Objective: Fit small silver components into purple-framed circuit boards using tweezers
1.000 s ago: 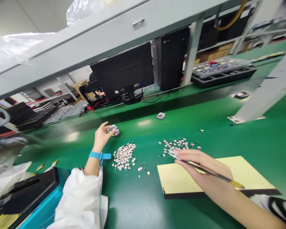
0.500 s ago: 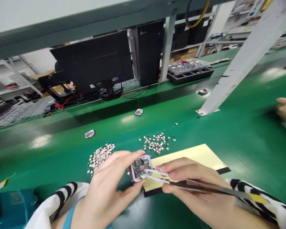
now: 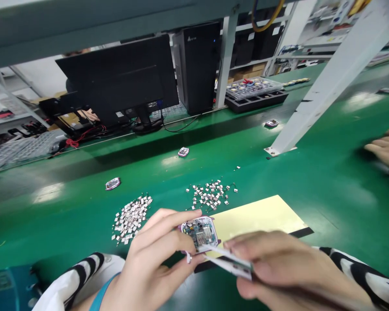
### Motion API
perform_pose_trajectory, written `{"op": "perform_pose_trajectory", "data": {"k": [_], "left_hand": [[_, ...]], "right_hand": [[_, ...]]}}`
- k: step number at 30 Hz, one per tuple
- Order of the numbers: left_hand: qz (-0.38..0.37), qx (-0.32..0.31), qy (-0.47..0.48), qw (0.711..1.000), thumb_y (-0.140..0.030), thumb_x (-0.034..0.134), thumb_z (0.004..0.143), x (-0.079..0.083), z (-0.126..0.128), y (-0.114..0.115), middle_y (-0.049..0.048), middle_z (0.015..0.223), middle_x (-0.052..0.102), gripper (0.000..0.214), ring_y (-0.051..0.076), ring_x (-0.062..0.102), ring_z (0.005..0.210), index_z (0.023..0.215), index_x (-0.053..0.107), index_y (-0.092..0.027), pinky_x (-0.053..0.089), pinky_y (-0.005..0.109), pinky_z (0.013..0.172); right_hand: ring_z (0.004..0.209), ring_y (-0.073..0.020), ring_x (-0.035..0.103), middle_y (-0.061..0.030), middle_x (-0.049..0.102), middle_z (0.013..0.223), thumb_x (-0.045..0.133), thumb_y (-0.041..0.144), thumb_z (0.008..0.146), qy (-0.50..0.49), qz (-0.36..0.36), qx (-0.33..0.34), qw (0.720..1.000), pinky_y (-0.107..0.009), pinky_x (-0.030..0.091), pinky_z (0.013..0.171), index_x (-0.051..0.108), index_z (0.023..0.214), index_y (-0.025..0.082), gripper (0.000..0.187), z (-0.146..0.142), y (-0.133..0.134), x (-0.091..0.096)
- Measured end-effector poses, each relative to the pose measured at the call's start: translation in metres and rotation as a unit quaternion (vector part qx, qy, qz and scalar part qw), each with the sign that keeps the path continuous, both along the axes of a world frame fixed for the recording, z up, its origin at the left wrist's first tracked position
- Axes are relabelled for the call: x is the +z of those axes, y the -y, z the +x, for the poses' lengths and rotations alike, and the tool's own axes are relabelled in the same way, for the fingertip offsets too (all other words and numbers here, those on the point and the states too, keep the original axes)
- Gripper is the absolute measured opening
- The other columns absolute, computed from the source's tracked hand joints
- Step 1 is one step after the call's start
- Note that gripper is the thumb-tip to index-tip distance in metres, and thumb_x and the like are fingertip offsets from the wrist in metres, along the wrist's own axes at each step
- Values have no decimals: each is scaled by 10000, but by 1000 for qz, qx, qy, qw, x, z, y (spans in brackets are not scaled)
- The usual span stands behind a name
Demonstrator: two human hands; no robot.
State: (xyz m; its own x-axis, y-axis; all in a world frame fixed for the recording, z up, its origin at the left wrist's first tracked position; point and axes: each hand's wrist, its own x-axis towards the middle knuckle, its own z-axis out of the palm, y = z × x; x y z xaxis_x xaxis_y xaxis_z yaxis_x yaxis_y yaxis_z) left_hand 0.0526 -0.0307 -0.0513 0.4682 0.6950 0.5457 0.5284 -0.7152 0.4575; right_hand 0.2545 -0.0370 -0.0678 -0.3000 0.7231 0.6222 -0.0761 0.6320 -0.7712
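Note:
My left hand (image 3: 155, 255) is closed around a small rounded housing (image 3: 202, 231) with an exposed circuit board inside. A small whitish part (image 3: 188, 257) shows by its fingertips at the housing's lower left edge; I cannot tell whether it is attached. My right hand (image 3: 278, 263), a little blurred, grips white-tipped tweezers (image 3: 231, 264). Their tips are apart, close to the lower edge of the housing. Beneath both hands lies a pale yellow sheet (image 3: 262, 212) with a black edge. Beyond them are two piles of tiny silvery parts, a left pile (image 3: 132, 219) and a looser right pile (image 3: 210, 194).
More housings lie on the green table: a left one (image 3: 113, 183), a middle one (image 3: 183, 152) and one by the post (image 3: 271, 123). A slanted white post (image 3: 320, 82) stands at right. Another person's hand (image 3: 387, 149) rests at the right edge. A monitor (image 3: 123, 77) stands behind.
The tweezers have moved from over the circuit board down to the housing's lower edge. The housing has turned in my left hand, and the whitish part now shows by its fingertips.

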Motion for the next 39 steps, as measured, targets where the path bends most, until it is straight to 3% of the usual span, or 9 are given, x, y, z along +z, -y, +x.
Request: {"op": "perform_pose_trajectory", "data": {"k": [4,11,18,30,34,39], "left_hand": [[4,-16,31,999,-163,656,730,-1,0,2,74,1070,617,133,166,584,838,727,524,-183,473,310,755],[13,-32,71,997,-129,664,716,-4,2,3,104,1052,624,190,177,580,811,698,479,-167,487,338,730],[0,-40,89,995,-115,674,706,-2,5,4,107,1064,616,156,165,564,811,751,528,-150,481,314,709],[-2,-63,93,994,-100,671,706,-7,4,7,111,1118,583,148,169,559,857,760,540,-142,461,313,719],[5,-60,103,993,-108,672,710,-8,3,7,113,1122,581,151,175,563,860,762,536,-148,453,322,721],[16,-58,106,993,-129,662,725,-7,5,7,127,1112,586,127,186,578,870,751,538,-140,444,334,740]], "right_hand": [[749,-151,641,-14,654,809,663,19,686,-51,-61,-30,996,-239,572,698,609,873,233,289,-7,-10,6],[739,-165,650,-11,663,826,695,-30,631,-61,-50,-7,997,-252,581,681,624,891,226,372,-10,-8,2],[782,-143,640,28,653,856,658,-42,661,-60,-106,23,992,-253,576,707,597,877,258,375,-5,-11,0],[799,-157,632,22,642,895,631,-25,696,-40,-57,-36,997,-283,573,735,585,906,273,368,-3,-1,-3],[757,-156,635,14,650,845,679,9,672,-62,-85,1,994,-258,579,664,595,879,251,330,-4,-3,2],[765,-177,641,-3,659,819,710,-36,607,-76,-89,30,993,-287,573,687,615,858,220,371,-4,-6,4]]}}
